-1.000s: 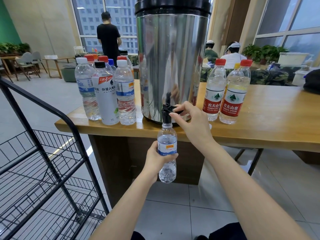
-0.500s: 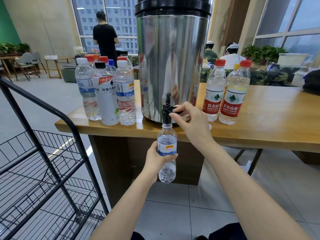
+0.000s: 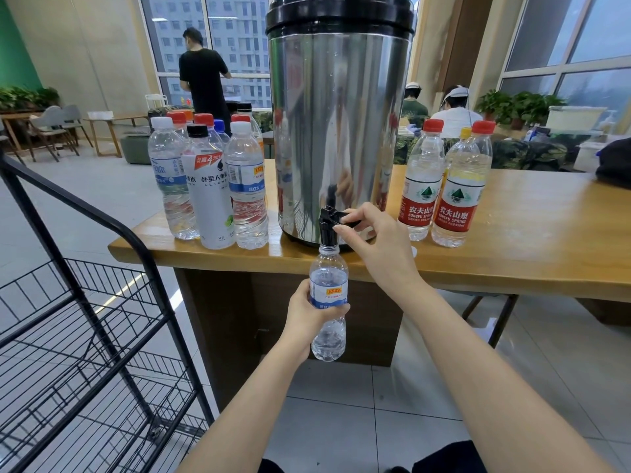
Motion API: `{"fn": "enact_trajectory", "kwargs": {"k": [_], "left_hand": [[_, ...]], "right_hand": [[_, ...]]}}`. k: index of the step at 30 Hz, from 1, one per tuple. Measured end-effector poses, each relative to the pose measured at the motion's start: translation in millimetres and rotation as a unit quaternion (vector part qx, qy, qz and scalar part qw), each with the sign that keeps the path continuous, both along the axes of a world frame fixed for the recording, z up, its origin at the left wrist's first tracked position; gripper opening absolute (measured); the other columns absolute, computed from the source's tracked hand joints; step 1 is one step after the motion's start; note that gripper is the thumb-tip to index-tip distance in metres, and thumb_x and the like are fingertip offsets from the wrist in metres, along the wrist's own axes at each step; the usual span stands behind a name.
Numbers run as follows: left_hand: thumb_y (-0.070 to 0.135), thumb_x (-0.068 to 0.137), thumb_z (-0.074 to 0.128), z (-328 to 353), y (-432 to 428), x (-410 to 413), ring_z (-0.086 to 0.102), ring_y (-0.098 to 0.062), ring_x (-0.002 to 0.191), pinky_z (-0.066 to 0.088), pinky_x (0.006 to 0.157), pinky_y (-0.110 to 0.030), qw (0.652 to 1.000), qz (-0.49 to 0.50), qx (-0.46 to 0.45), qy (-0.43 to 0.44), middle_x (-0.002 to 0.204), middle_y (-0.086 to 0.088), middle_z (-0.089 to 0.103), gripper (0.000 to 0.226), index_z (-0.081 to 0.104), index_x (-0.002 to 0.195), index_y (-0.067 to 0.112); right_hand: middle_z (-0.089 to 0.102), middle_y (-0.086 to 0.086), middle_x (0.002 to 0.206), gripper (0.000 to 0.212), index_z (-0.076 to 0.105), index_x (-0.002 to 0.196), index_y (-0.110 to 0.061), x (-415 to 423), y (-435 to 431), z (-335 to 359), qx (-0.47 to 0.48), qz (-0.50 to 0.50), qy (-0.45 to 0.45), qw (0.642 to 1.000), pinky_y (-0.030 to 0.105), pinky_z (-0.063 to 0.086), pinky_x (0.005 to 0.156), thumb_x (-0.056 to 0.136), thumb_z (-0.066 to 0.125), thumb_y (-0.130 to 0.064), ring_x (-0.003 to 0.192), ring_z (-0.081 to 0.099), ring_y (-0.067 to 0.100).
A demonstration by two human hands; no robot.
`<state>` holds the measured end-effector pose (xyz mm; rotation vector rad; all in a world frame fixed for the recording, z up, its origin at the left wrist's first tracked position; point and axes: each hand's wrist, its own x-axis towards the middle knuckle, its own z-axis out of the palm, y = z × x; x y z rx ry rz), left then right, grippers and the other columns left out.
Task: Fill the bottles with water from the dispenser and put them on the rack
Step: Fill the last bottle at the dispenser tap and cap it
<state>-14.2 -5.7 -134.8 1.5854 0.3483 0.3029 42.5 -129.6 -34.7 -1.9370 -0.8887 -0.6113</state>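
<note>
Under one tap (image 3: 328, 229), one bottle (image 3: 328, 292)

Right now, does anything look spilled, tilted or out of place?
Nothing stands out. The left hand holds the bottle upright under the tap, the right hand pinches its lever, the other bottles stand upright, and no water shows on the table.

We count one dispenser (image 3: 338, 114) with one tap (image 3: 328, 227). At the tap we count one uncapped bottle (image 3: 328, 291). Left of the dispenser we count three front-row bottles (image 3: 206, 199); behind them at least five more caps (image 3: 203, 118) show, and the exact total is hidden. Right of the dispenser we count three capped bottles (image 3: 418, 192). We count one rack (image 3: 102, 227), one table (image 3: 512, 240), and three people in the background (image 3: 203, 73), one standing, two seated.
</note>
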Motion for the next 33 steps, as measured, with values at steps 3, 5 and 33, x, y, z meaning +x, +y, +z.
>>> {"fn": "enact_trajectory", "kwargs": {"k": [3,5,33], "left_hand": [[0.006,0.072,0.084,0.1,0.1,-0.3,0.058,-0.005,0.097,0.048,0.072,-0.016,1.0,0.0,0.002,-0.003,0.114,0.008,0.062,0.06,0.053,0.121,0.025],[0.006,0.073,0.083,0.2,0.2,-0.6,0.058,-0.004,0.096,0.048,0.071,-0.015,1.0,0.0,0.001,-0.004,0.112,0.009,0.062,0.06,0.053,0.121,0.025],[0.006,0.072,0.084,1.4,-0.6,-1.8,0.059,-0.012,0.111,0.048,0.089,-0.027,1.0,0.006,0.001,0.011,0.122,0.002,0.063,0.065,0.053,0.128,0.019]], "right_hand": [[0.064,-0.009,0.094,0.02,0.061,0.097,-0.023,0.5,0.0,-0.3,-0.001,0.0,-0.001,1.0,0.043,0.053,0.074,0.09,0.061,-0.042,0.088,0.059,0.01],[0.065,-0.009,0.094,0.019,0.061,0.097,-0.023,0.4,0.1,-0.3,-0.002,0.0,-0.001,1.0,0.042,0.053,0.074,0.09,0.062,-0.041,0.088,0.059,0.01],[0.066,-0.007,0.098,0.019,0.061,0.096,-0.023,0.9,1.2,-1.1,0.005,-0.001,0.007,1.0,0.043,0.055,0.074,0.09,0.062,-0.041,0.088,0.06,0.011]]}}
